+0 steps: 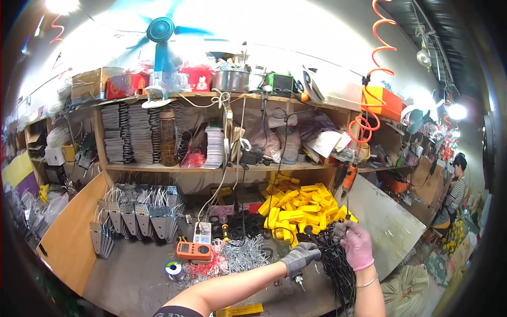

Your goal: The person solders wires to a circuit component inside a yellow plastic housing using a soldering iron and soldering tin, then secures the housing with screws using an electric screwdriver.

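My left hand (302,259), in a grey glove, reaches across the bench to the near side of a yellow pile. Its fingers are closed beside a bundle of black cables (338,274); what they hold is hidden. My right hand (356,244), in a pink glove, is closed on black cables at the top of that bundle, whose strands hang toward the bench's front. Just behind both hands lies a heap of yellow plastic housings (306,206). A small metal-tipped part (299,281) rests below my left hand.
Loose silver metal pins (245,257) spread mid-bench, near an orange meter (194,250) and a wire spool (174,270). Blue-grey metal plates (140,216) with white wires stand left. An orange power screwdriver (349,177) hangs above the right hand. Another person (455,193) sits far right.
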Demonstrator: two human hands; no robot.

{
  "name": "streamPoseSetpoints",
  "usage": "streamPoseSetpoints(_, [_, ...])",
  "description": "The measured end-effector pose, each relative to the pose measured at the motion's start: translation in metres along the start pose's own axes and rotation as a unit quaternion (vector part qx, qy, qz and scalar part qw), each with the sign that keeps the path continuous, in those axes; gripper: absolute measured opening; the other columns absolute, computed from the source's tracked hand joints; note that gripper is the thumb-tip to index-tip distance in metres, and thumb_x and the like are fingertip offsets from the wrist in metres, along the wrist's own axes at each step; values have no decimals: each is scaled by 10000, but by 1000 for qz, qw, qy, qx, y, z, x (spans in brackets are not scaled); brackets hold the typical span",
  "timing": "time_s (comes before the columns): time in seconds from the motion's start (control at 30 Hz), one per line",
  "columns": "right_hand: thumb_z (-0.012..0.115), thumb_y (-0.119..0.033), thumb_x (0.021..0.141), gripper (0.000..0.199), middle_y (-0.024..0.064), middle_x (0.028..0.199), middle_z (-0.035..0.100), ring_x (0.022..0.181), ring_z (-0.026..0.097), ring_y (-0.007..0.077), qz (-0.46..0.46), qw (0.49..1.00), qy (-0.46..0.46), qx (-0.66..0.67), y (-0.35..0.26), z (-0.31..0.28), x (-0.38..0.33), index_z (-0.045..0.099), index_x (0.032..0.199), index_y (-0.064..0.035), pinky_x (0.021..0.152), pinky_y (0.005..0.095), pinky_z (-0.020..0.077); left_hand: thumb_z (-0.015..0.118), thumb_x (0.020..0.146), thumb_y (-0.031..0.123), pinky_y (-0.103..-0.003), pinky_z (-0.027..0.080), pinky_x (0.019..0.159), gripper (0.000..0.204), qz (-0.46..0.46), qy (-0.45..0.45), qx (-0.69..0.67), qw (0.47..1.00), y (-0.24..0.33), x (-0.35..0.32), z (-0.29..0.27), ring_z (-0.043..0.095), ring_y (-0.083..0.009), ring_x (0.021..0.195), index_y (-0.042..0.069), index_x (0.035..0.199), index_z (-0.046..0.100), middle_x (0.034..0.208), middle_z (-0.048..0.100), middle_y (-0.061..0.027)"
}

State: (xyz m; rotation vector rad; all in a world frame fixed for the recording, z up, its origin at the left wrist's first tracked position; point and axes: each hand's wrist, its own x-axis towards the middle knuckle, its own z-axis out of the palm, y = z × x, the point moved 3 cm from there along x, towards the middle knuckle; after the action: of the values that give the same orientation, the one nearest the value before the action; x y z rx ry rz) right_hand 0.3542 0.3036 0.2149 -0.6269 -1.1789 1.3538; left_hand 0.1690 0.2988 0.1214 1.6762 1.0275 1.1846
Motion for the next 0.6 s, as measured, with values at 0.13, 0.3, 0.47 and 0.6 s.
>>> streamPoseSetpoints(0.13, [591, -60, 946, 438, 115, 843, 663, 724, 632, 175, 45, 996, -76, 10, 4, 19, 9, 438, 1353, -12, 730, 296, 542, 627, 912, 269, -283, 425, 669, 222, -148, 83, -49, 984, -13, 13, -18, 509, -109, 720, 64, 881, 705, 775, 610, 10])
streamPoseSetpoints(0.3, [572, 3, 960, 201, 106, 856, 689, 763, 682, 193, -215, 913, -120, -326, -8, 14, 22, 614, 1156, -6, 693, 323, 550, 791, 870, 333, -230, 434, 594, 860, -135, -26, -152, 979, 1, -17, -2, 503, -60, 698, 83, 1564, 349, 937, 633, 19])
streamPoseSetpoints(0.47, [668, 42, 784, 236, 119, 861, 684, 785, 682, 332, -277, 754, -291, -519, 42, 5, -74, 680, 998, -56, 699, 398, 566, 716, 947, 247, -220, 481, 718, 658, -131, 25, -367, 921, 12, -137, 11, 541, -46, 812, 98, 1522, 432, 1000, 654, 14])
streamPoseSetpoints(0.6, [717, -78, 772, 203, 120, 973, 669, 929, 649, 342, -136, 762, -362, -519, 146, -36, -130, 666, 967, -49, 866, 436, 532, 608, 1034, 267, -208, 484, 712, 338, -286, 95, -296, 906, -16, -205, 39, 563, -32, 791, 74, 1311, 637, 918, 652, 36])
